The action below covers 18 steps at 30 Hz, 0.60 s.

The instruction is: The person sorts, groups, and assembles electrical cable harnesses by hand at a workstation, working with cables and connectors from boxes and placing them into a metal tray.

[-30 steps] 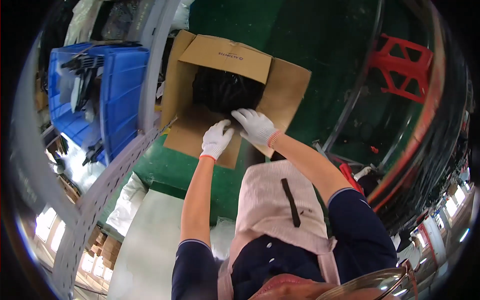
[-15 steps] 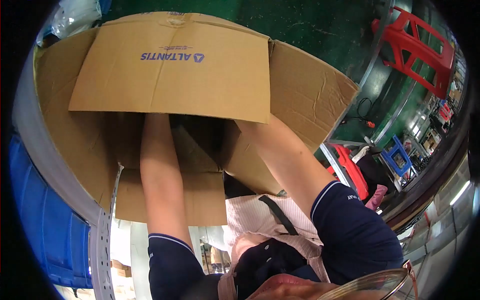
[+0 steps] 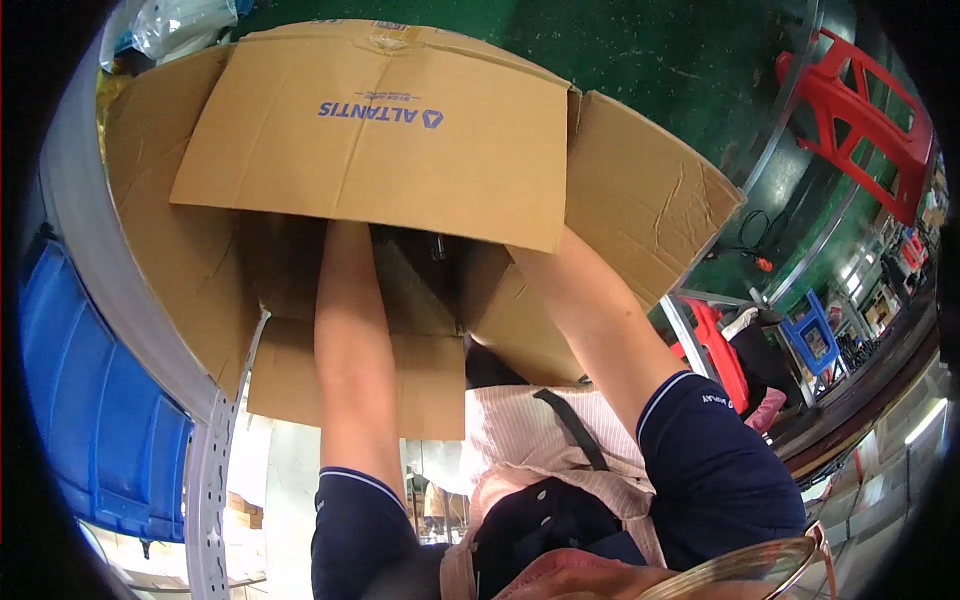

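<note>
"Where's the big brown cardboard box (image 3: 410, 190) from where you're standing?"

"Right in front of the person (image 3: 710, 450) in the pink striped apron (image 3: 505, 415), mouth turned toward them. The wide far flap (image 3: 300, 150) with blue printing leans over the opening."

"And the left hand?"

"Can't see it. The bare left forearm (image 3: 355, 350) goes in under that flap, so I couldn't say how far the hand is open or whether it has hold of anything."

"The right one?"

"Same story. The bare right forearm (image 3: 595, 315) slants in under the flap's right corner, and the hand is hidden. Can't tell its grip either."

"Anything showing inside?"

"It's dark in there. There's a small shiny piece (image 3: 438, 246) just below the flap's edge, between the forearms, too small to make out."

"What's around it?"

"A grey perforated metal upright (image 3: 208, 480) near the box's left side, a blue plastic bin (image 3: 100, 400) beyond that, and a red plastic frame (image 3: 860, 130) well off to the right, past the green floor (image 3: 660, 50)."
</note>
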Each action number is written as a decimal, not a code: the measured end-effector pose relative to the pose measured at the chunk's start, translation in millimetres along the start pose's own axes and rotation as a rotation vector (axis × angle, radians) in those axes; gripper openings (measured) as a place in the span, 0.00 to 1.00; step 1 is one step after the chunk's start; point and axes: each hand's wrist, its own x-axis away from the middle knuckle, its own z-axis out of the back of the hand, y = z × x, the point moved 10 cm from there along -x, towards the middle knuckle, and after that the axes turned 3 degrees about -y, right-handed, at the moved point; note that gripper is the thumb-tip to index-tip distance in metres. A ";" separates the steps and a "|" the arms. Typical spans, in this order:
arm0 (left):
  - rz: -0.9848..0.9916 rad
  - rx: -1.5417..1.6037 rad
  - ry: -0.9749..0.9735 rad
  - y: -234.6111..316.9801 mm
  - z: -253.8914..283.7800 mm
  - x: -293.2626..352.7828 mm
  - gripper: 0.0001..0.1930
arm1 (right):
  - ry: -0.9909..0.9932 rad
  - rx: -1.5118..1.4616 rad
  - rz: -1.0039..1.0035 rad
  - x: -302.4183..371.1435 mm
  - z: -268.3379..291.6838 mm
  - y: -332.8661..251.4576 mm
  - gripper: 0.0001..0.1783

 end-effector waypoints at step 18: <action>-0.084 0.328 -0.014 87.8 15.1 413.9 0.27 | -0.176 -0.189 -0.124 244.0 -150.0 -183.6 0.49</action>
